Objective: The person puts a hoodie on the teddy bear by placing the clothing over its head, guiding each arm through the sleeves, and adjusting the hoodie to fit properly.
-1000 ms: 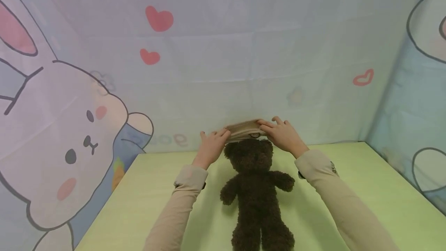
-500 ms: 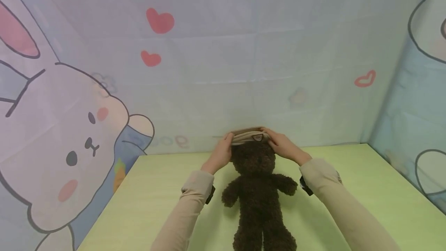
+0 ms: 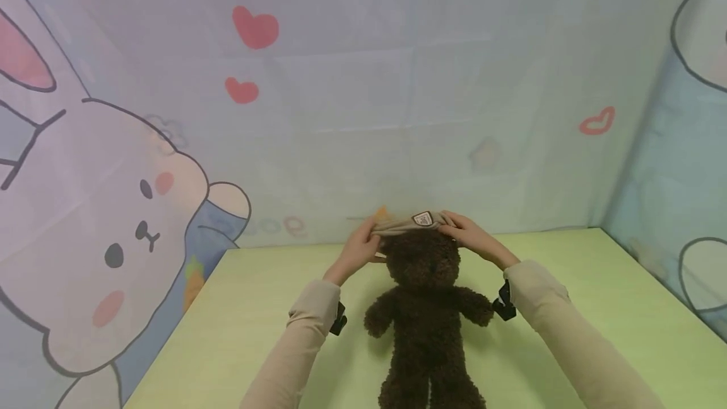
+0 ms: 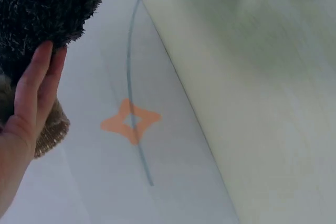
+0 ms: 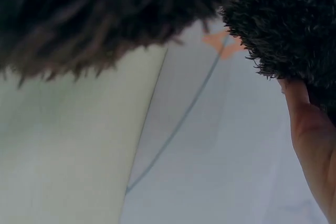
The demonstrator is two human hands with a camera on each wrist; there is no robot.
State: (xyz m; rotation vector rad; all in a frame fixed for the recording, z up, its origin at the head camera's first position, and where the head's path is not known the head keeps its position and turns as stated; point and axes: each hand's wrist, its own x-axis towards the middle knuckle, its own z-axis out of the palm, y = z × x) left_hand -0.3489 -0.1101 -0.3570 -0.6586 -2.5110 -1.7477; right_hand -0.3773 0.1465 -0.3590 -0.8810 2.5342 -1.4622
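A dark brown teddy bear lies face up, arms spread. Over the top of its head sits a beige knit hat with a small dark-edged label in front. My left hand holds the hat's left edge, two fingers reaching down along the bear's head. In the left wrist view those fingers lie against the dark fur, with the hat's ribbed edge behind them. At the hat's right edge, my right hand pinches the fabric. Fur hides most of the right hand in its wrist view.
The bear rests on a pale green tabletop. Right behind its head rises a cloth backdrop printed with hearts and a large rabbit. Another printed panel borders the table on the right.
The hat has come down from just above the bear's head onto it, and its label now faces front more fully. Both hands have lowered with it to the sides of the head.
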